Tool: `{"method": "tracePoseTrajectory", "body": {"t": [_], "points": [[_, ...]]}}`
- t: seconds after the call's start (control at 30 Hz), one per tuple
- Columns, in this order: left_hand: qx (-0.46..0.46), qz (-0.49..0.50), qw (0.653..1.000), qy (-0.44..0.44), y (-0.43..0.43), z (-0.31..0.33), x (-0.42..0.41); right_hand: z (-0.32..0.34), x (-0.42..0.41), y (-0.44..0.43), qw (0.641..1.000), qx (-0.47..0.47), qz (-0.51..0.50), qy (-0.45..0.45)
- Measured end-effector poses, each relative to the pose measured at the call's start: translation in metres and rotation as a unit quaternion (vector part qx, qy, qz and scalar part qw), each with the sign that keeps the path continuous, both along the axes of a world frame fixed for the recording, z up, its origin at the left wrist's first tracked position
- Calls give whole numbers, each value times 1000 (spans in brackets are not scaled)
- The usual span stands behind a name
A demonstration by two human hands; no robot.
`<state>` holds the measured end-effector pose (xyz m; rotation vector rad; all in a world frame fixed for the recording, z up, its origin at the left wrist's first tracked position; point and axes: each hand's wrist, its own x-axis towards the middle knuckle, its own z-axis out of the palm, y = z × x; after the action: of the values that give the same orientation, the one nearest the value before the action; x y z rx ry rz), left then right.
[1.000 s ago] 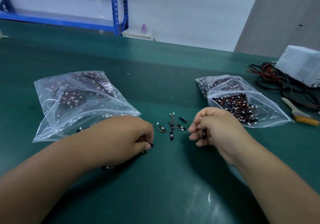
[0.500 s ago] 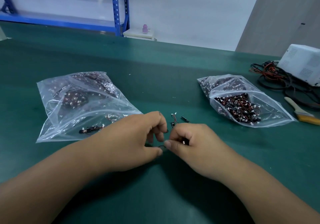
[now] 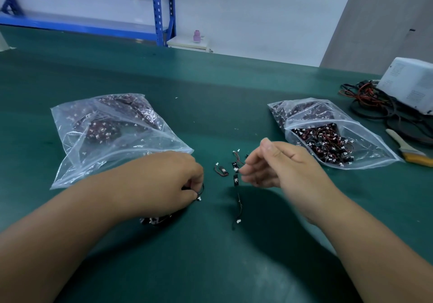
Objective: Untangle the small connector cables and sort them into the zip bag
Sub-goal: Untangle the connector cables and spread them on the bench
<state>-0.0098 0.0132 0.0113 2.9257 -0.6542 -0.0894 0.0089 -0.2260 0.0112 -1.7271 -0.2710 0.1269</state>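
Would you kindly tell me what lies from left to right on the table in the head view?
Left bag → left hand → cables → right hand → right bag → brush.

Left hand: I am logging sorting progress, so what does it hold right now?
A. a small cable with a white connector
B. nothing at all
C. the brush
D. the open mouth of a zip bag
A: the left hand has its fingers curled round a small cable whose white connector shows at the fingertips, while the brush lies far off to the right.
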Motion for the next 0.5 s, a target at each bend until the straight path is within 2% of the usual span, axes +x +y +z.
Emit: {"method": "tracePoseTrajectory", "body": {"t": [0.23,0.33,0.4,0.5], "points": [[-33,0,999,-25,-4,-4,2,-3,6,-4,998,-5,-56,-1],[-83,16,995,-43,-7,-5,0,-7,8,-4,992,-89,-72,-61],[-120,12,991,-52,-11,-4,-2,-9,5,-1,980,-146,-53,-121],[-190,-16,979,-68,-20,-4,-5,-12,-5,8,962,-196,43,-183]]}}
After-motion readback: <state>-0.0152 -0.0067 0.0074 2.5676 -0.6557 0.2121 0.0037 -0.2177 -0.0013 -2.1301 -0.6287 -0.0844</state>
